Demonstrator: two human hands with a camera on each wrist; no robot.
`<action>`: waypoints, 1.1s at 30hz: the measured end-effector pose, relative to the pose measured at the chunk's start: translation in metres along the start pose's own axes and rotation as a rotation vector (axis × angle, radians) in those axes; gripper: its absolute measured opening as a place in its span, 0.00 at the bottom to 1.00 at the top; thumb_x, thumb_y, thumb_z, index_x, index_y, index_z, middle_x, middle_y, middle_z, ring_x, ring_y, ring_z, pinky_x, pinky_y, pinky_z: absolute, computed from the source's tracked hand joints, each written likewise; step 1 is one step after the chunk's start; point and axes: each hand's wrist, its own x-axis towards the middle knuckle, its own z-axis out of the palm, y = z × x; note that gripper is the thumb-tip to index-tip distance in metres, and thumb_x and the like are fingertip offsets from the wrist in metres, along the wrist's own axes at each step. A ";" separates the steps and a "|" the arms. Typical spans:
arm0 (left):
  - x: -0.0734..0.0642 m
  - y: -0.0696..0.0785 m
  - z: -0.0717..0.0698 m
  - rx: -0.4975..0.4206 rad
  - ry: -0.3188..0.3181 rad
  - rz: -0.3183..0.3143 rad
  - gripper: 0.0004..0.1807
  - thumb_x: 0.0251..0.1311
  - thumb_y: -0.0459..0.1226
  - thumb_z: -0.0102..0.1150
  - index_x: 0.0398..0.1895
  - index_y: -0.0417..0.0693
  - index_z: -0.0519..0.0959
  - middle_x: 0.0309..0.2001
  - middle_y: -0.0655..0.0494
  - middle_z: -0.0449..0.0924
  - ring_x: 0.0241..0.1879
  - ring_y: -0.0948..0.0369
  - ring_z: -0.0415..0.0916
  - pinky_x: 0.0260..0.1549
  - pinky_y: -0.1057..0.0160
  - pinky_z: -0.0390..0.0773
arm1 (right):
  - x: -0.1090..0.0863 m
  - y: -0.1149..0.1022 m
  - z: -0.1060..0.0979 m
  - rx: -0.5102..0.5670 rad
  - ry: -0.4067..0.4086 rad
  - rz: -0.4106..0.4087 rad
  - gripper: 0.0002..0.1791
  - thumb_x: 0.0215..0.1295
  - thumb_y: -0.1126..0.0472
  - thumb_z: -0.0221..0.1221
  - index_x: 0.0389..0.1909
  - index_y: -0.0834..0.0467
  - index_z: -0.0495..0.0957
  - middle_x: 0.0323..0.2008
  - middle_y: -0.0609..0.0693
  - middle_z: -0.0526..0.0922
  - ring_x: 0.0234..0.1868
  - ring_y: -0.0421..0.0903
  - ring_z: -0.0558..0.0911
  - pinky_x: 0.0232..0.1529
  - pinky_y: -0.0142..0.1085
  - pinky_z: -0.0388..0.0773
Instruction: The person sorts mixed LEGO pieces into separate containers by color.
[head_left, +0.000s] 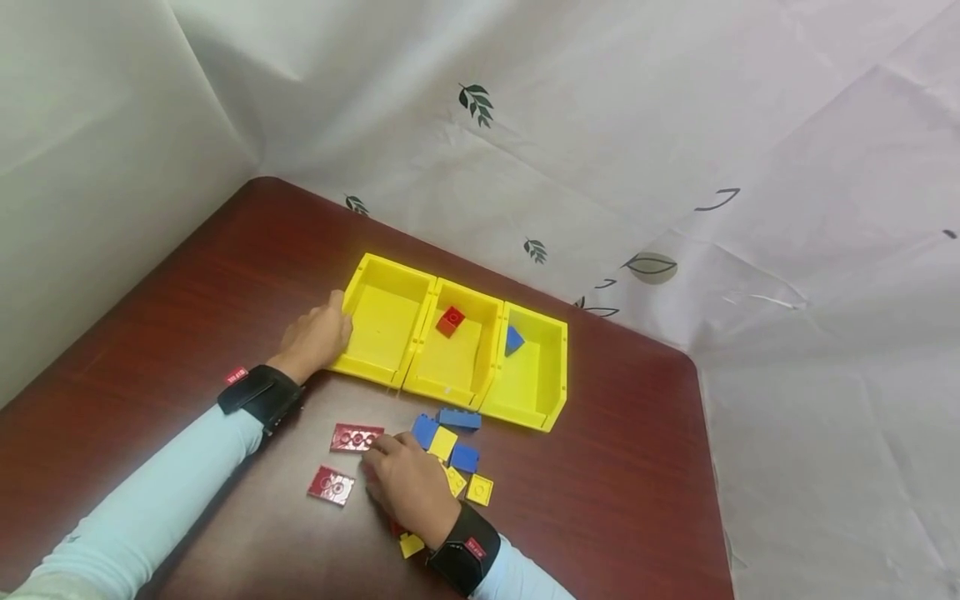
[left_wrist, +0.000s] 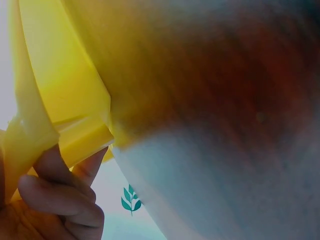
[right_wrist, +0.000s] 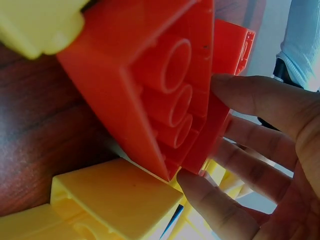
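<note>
Watching from my station: left hand (head_left: 313,333) curled on the outer side of the left yellow bin (head_left: 378,329), fingers bent in, gripping its edge. Right hand (head_left: 412,483) low among loose bricks, thumb and fingers partly spread about a red brick (right_wrist: 212,132); the thumb touches it, but I cannot tell whether the fingers pinch it. Just beside that, a tubed red brick (right_wrist: 132,90) lies nearest the wrist camera, a yellow brick (right_wrist: 117,195) below it in that view. Two dark red flat bricks (head_left: 331,486) lie left of the right hand.
</note>
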 end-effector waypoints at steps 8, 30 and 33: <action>0.001 0.002 -0.002 0.008 0.003 0.003 0.23 0.72 0.40 0.42 0.64 0.37 0.55 0.33 0.43 0.69 0.27 0.51 0.70 0.27 0.59 0.69 | 0.000 0.003 -0.003 0.022 0.001 -0.011 0.16 0.61 0.47 0.66 0.49 0.45 0.83 0.50 0.41 0.84 0.50 0.42 0.79 0.42 0.30 0.80; 0.000 0.001 -0.003 0.014 0.020 0.025 0.21 0.73 0.40 0.42 0.62 0.37 0.56 0.31 0.43 0.70 0.26 0.51 0.70 0.26 0.59 0.69 | 0.000 0.026 -0.055 0.090 0.174 -0.080 0.19 0.58 0.51 0.69 0.49 0.52 0.84 0.46 0.44 0.87 0.50 0.42 0.82 0.52 0.32 0.78; 0.000 -0.001 -0.001 0.012 0.019 0.027 0.21 0.73 0.40 0.41 0.61 0.38 0.56 0.31 0.43 0.70 0.26 0.50 0.70 0.26 0.58 0.68 | 0.005 0.039 -0.074 0.143 0.208 -0.044 0.20 0.57 0.51 0.70 0.49 0.53 0.84 0.46 0.45 0.87 0.49 0.43 0.83 0.51 0.33 0.79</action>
